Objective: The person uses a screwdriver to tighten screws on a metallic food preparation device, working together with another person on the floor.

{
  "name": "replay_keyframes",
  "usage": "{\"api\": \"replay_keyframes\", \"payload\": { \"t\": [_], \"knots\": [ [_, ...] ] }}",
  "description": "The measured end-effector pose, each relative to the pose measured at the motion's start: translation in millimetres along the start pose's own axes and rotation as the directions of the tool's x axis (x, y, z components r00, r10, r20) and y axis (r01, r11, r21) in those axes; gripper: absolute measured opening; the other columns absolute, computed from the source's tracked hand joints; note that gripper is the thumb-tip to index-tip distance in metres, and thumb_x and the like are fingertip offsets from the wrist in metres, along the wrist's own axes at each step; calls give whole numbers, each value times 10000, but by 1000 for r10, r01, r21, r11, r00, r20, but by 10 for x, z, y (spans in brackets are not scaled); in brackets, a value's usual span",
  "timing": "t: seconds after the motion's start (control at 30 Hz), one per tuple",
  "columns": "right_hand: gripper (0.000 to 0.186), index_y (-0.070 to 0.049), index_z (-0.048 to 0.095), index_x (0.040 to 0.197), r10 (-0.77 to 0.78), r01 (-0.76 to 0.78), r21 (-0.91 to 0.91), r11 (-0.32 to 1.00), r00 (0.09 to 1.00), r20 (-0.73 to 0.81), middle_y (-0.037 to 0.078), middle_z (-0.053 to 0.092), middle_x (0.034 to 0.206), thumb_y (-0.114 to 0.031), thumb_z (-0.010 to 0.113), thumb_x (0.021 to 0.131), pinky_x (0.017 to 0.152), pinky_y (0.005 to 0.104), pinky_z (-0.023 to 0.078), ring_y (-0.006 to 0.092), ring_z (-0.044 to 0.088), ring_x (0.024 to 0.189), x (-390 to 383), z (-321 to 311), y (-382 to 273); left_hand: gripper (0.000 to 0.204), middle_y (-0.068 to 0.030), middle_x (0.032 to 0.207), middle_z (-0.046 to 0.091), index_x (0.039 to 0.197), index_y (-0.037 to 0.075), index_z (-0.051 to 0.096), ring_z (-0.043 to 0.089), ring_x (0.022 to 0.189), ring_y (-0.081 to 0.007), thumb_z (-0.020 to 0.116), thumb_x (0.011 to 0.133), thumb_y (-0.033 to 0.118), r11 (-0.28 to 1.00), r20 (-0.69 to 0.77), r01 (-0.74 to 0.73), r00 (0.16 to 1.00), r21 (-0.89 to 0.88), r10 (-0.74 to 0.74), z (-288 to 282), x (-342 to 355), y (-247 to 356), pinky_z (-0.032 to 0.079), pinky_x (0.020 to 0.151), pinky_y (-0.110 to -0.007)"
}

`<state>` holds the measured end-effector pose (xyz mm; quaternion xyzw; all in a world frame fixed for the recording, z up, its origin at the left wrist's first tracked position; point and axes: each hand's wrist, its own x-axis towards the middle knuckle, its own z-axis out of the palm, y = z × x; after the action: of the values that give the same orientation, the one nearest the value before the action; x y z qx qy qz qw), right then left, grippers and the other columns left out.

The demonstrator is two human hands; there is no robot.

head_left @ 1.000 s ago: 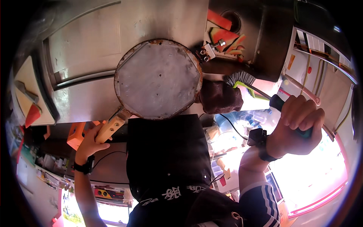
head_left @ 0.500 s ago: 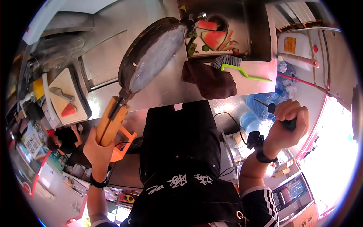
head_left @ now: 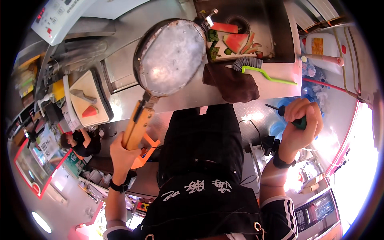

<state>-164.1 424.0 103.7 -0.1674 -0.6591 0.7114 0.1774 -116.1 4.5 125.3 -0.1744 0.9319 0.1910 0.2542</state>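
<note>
My left hand [head_left: 123,155] is wrapped round the wooden handle [head_left: 138,125] of a round, hinged two-plate metal pan [head_left: 172,58]. The pan is held over the steel counter, its grey, worn flat face turned up toward me and its hinge at the far right. To the right, away from the counter, my right hand [head_left: 302,120] is closed round the dark green handle of a screwdriver [head_left: 275,107]. Its thin shaft points left. Neither the screwdriver nor my right hand touches the pan.
A brown cloth [head_left: 230,84] and a green-handled brush [head_left: 260,74] lie on the counter [head_left: 280,76]. Watermelon pieces [head_left: 236,42] lie in the sink [head_left: 276,24]. On the left, a cutting board [head_left: 100,104] bears a knife [head_left: 82,96]. Another person [head_left: 86,143] is further left.
The pan has turned so its flat face shows more fully, and its two handles now overlap. My right hand and the screwdriver have shifted slightly left in the view.
</note>
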Motion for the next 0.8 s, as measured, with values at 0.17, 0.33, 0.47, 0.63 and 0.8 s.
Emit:
{"api": "replay_keyframes", "payload": {
  "t": [0.17,0.33,0.47,0.63,0.8],
  "knots": [
    [272,-19,391,645,27,-32,84,996,997,67,90,401,564,-107,380,902,459,287,302,150,346,487,64,204,26,405,-72,720,596,932,-26,605,542,650,-127,706,553,74,885,187,109,982,-453,-25,556,-174,-351,461,619,-277],
    [275,-42,379,659,93,-111,99,989,980,174,91,392,567,-142,380,916,471,289,322,154,348,499,41,264,144,488,-48,822,583,1034,-63,579,530,732,-118,689,570,45,772,476,306,879,-558,-4,901,-333,-410,453,689,-251],
    [267,-64,370,654,-11,-104,367,925,954,300,81,383,564,-134,402,910,468,285,309,155,340,493,74,415,172,529,-39,852,570,1109,-64,569,525,775,-112,669,598,31,789,580,339,814,-512,26,1018,-280,-490,443,728,-252],
    [265,-26,432,663,116,-125,6,992,939,323,59,439,579,-115,474,910,472,249,299,119,376,486,162,802,124,441,-7,824,533,1051,-6,551,507,761,-100,649,622,13,682,635,406,765,-608,111,1454,-105,-822,425,718,-243],
    [142,-49,627,877,322,254,-822,510,830,456,98,638,781,-120,692,773,606,361,488,271,623,658,-169,734,762,573,-19,870,567,1189,-43,536,530,807,-104,659,633,26,607,653,445,738,-658,167,1635,-152,-838,440,759,-252]
  ]
}}
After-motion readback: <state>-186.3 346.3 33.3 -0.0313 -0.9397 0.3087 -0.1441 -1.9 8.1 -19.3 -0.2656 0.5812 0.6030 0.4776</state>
